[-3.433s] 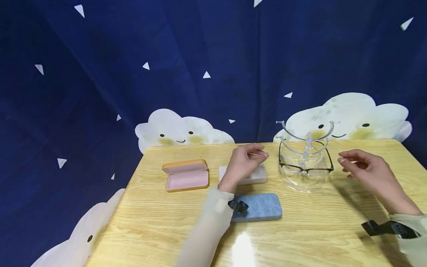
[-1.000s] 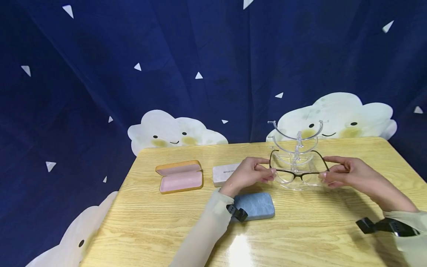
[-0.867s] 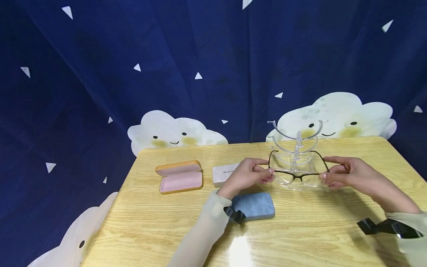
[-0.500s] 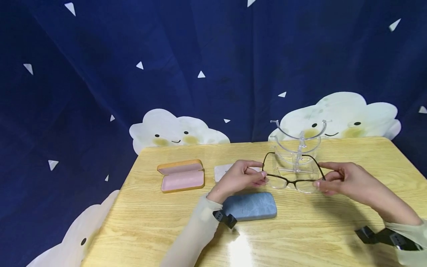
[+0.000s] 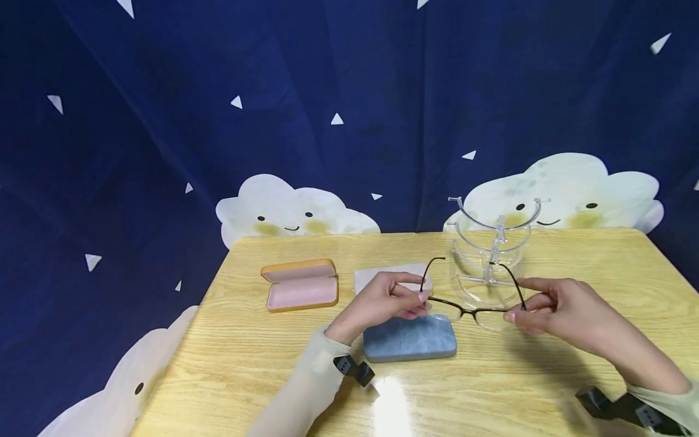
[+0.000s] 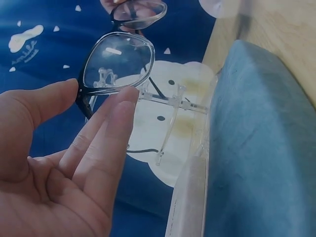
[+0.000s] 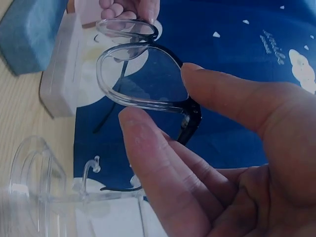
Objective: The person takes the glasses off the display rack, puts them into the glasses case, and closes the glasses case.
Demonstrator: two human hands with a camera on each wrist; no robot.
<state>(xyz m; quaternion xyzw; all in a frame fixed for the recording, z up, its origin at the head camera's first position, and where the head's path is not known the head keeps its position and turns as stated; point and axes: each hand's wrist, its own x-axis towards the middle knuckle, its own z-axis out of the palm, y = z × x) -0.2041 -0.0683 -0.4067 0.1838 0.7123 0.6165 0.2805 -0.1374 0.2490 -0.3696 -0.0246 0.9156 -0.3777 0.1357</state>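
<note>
A pair of black half-rim eyeglasses [image 5: 468,312] is held up off the table, its temples unfolded and pointing away from me. My left hand [image 5: 380,303] pinches the frame's left corner between thumb and fingers. At the opposite corner my right hand [image 5: 565,309] pinches the frame likewise. Behind the glasses stands a clear tiered display stand [image 5: 494,243]; no glasses sit on it. Under the left hand lie a closed blue glasses case [image 5: 409,340] and, farther back, a whitish case [image 5: 377,276], partly covered by that hand. Both wrist views show the lenses [image 6: 121,59] close up.
To the left, an orange glasses case [image 5: 303,294] lies open with its pink lining showing. The wooden table [image 5: 235,364] ends at a dark blue curtain [image 5: 306,73] with cloud and triangle prints.
Both hands came to the glasses, gripped their corners and lifted them off the stand. The glasses have since come toward me and slightly left, over the table in front of the stand.
</note>
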